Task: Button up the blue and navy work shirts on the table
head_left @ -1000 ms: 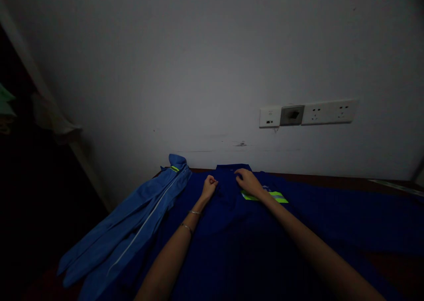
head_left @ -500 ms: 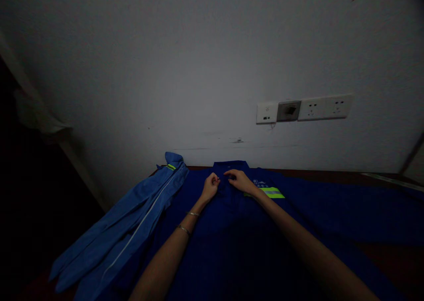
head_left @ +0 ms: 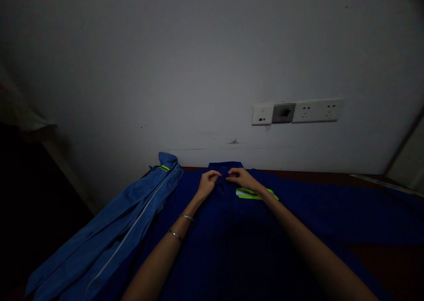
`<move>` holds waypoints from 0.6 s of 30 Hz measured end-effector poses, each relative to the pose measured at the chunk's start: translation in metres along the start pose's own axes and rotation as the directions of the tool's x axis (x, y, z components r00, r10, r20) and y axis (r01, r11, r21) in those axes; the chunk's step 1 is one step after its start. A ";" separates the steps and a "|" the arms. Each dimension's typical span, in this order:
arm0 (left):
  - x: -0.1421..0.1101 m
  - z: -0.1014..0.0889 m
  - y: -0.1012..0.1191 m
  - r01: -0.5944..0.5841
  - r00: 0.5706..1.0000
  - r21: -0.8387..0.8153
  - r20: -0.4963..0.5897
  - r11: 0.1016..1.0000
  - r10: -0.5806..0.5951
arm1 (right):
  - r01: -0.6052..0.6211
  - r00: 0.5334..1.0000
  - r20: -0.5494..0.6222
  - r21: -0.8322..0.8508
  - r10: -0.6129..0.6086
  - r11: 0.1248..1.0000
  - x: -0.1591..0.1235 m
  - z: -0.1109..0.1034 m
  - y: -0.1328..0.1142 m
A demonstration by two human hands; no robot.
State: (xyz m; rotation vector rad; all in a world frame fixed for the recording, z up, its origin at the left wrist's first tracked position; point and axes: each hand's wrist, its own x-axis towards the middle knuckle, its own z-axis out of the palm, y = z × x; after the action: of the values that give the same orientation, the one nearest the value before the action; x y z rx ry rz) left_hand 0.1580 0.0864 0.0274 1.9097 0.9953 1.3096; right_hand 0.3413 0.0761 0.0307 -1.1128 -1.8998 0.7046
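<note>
A dark blue work jacket (head_left: pixel 212 243) lies spread out, collar toward the wall, with a lime reflective stripe (head_left: pixel 247 193) across its chest. Just below the collar (head_left: pixel 225 164), my left hand (head_left: pixel 207 184) pinches the front opening with thumb and fingertips. Close by on the other side, my right hand (head_left: pixel 244 180) is closed in a similar pinch on the jacket's front edge. A small gap separates the two sets of fingertips. The dim light hides what fastener, if any, is between them. Two bracelets circle my left wrist and forearm.
To the left lies a lighter blue garment (head_left: pixel 122 221) with white piping and a lime band. The pale wall (head_left: pixel 192 80) rises directly behind the table, bearing a row of sockets and switches (head_left: pixel 298 112). A reddish-brown table surface (head_left: pixel 394 265) shows at right.
The view has shifted slightly, so the scene sits further left. Both hands stay at the jacket's neck; my left fingers have straightened toward the right hand, and the right fingertips have drawn together.
</note>
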 end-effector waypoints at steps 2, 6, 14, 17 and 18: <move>0.000 -0.004 0.003 -0.030 0.999 0.095 -0.018 0.995 0.032 | -0.018 1.000 0.018 0.028 0.017 0.999 0.000 -0.004 -0.004; -0.001 -0.011 0.017 -0.122 0.987 0.287 -0.066 0.950 0.146 | -0.089 0.996 0.027 0.072 0.087 0.993 0.002 -0.004 -0.011; 0.002 -0.008 0.024 0.103 0.993 0.137 0.043 0.985 -0.110 | -0.108 0.994 0.011 0.207 0.108 0.972 0.006 0.007 -0.010; 0.005 -0.007 0.017 0.234 0.971 -0.034 0.064 0.972 -0.232 | -0.108 0.994 -0.011 0.200 0.113 0.974 0.008 0.010 -0.008; 0.005 -0.007 0.015 0.269 0.962 -0.086 0.071 0.959 -0.264 | -0.090 0.994 -0.037 0.179 0.098 0.980 0.008 0.010 -0.008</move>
State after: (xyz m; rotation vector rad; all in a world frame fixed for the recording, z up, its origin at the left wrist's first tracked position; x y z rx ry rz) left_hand 0.1562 0.0830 0.0441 1.6660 1.0974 1.1185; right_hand 0.3268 0.0786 0.0343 -1.1012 -1.7184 0.8765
